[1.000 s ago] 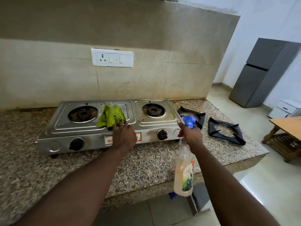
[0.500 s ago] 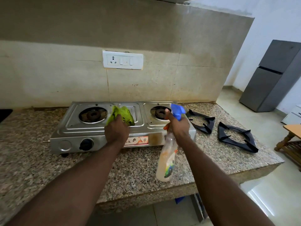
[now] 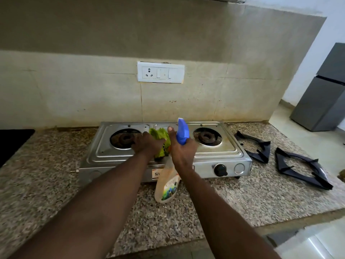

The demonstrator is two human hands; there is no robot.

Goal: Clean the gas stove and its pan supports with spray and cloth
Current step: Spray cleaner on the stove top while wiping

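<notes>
A steel two-burner gas stove (image 3: 231,155) sits on the granite counter against the wall, both burners bare. Its two black pan supports (image 3: 255,147) (image 3: 302,168) lie on the counter to its right. My left hand (image 3: 147,143) grips a green cloth (image 3: 161,141) on the stove's middle, beside the left burner (image 3: 125,140). My right hand (image 3: 182,153) holds a spray bottle (image 3: 168,186) with a blue trigger head (image 3: 182,132) over the stove's front, the bottle body hanging down before the front panel. The left knob is hidden by my arms.
The speckled granite counter (image 3: 46,184) ends in a front edge near me and a right edge past the supports. A white socket plate (image 3: 160,71) is on the tiled wall. A grey fridge (image 3: 324,94) stands at the right; a black object (image 3: 11,141) lies at far left.
My right hand has brought the spray bottle left, from the stove's right end to its middle, close to my left hand. The left hand and cloth slid slightly toward the left burner.
</notes>
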